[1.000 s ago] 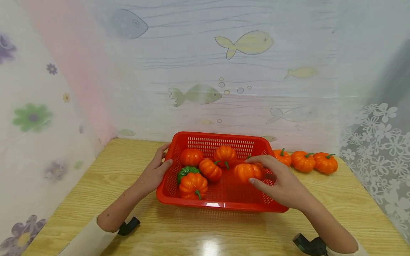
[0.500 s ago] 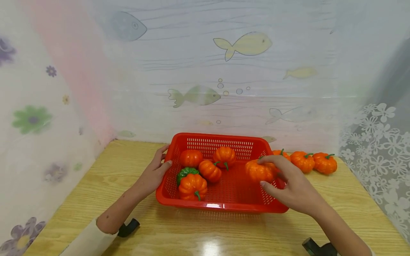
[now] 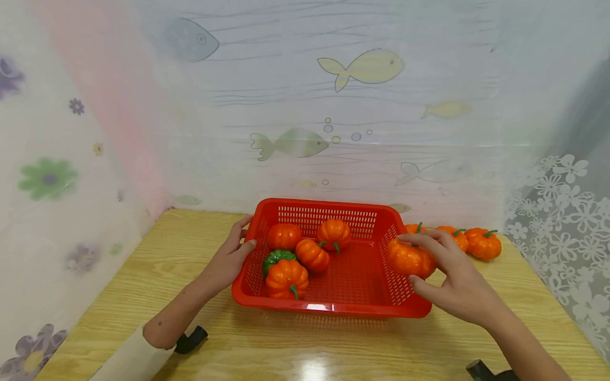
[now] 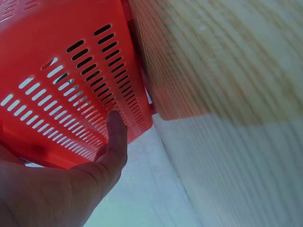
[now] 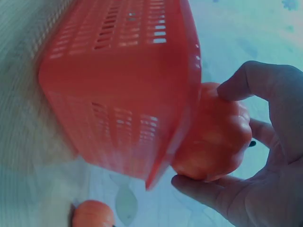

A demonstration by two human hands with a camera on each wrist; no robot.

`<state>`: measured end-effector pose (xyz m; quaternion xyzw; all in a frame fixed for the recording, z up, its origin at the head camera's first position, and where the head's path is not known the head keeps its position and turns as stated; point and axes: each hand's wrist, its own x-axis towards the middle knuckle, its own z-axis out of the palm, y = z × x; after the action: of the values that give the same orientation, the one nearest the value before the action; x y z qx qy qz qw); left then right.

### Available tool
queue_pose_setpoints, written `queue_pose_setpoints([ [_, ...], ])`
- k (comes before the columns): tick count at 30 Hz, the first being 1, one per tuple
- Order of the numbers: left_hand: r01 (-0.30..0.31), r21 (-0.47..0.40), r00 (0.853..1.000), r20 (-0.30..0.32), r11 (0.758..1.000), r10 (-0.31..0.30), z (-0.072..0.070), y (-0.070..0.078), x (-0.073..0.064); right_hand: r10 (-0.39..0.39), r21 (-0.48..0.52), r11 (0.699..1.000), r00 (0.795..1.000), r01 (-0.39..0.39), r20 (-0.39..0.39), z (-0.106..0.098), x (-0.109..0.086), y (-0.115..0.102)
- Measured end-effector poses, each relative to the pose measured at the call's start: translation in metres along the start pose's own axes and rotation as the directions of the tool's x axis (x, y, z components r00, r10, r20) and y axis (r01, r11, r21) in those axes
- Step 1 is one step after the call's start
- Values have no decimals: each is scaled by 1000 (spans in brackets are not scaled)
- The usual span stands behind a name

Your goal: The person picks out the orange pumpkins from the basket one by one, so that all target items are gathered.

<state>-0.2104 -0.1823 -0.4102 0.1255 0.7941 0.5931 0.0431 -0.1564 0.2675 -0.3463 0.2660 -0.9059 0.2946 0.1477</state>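
My left hand (image 3: 231, 256) grips the left rim of a red plastic basket (image 3: 329, 308), with the thumb on the rim. In the left wrist view, a finger lies along the slotted outer wall. With thumb and fingers, my right hand (image 3: 459, 283) holds a small orange pumpkin (image 3: 411, 259) over the basket's right rim. The right wrist view shows this pumpkin (image 5: 213, 135) gripped from both sides, right at the rim. Inside the basket, on the left and at the back, sit several orange pumpkins (image 3: 287, 278) and a green ribbed one (image 3: 276, 258), partly hidden.
Behind the right hand, a row of orange pumpkins (image 3: 483, 244) stands on the wooden table (image 3: 190, 238), partly covered by the hand and basket. A wall sheet (image 3: 286, 174) printed with fish rises behind the table. Dark curved straps (image 3: 190, 338) show at the wrists.
My right hand has carried the orange pumpkin to the right, from inside the basket to over its right rim. My left hand and the basket stay in place.
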Motion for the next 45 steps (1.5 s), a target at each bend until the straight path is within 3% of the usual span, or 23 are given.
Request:
queue_pose_setpoints([
  [23, 4, -3, 1000, -1, 1000, -4, -1, 1, 0, 102, -109, 989, 993, -96, 52, -39, -7, 36],
  [32, 4, 3, 1000, -1, 1000, -4, -1, 2, 0, 196, -127, 975, 974, -181, 114, -31, -3, 51],
  [45, 2, 6, 1000, 1, 1000, -2, 0, 1, 0, 225, -170, 966, 958, -196, 175, -6, -1, 69],
])
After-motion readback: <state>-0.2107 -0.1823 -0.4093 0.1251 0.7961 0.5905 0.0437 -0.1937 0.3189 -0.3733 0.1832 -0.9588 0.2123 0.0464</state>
